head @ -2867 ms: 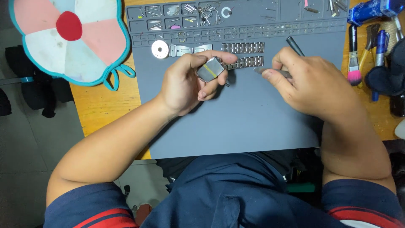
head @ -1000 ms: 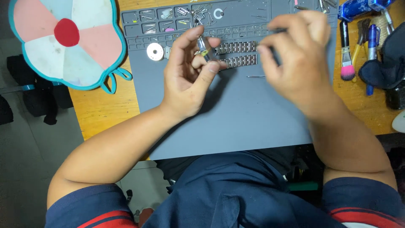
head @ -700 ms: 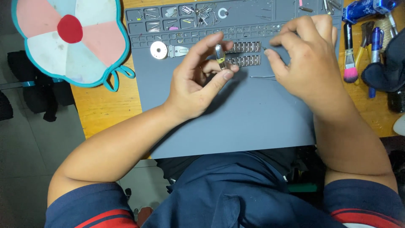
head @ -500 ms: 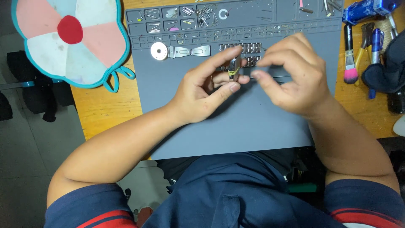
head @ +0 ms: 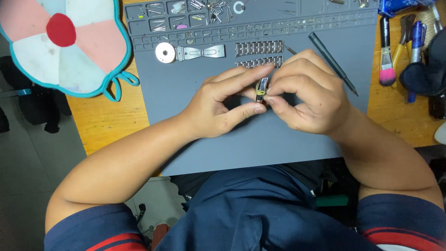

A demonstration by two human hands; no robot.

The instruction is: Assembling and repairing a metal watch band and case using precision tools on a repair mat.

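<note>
Both hands meet over the middle of a grey work mat (head: pixel 195 97). A small metal watch case (head: pixel 261 88) stands on edge between them, pinched by the fingertips of my left hand (head: pixel 223 104) and my right hand (head: pixel 306 93). Just beyond the hands lie two metal watch band pieces (head: pixel 259 48), a clasp piece (head: pixel 200 52) and a round white disc (head: pixel 165 52). A thin black tool (head: pixel 332 62) lies on the mat to the right of my right hand.
Compartments (head: pixel 186 14) along the mat's far edge hold small parts. A pink, white and red fan-shaped thing (head: pixel 60 42) rests at the left on the wooden table (head: pixel 104 121). Brushes and hand tools (head: pixel 399 42) lie at the right.
The hands came down from the far side of the mat to its middle. My right hand moved in and joined the left on the watch case. The black tool now lies on the mat.
</note>
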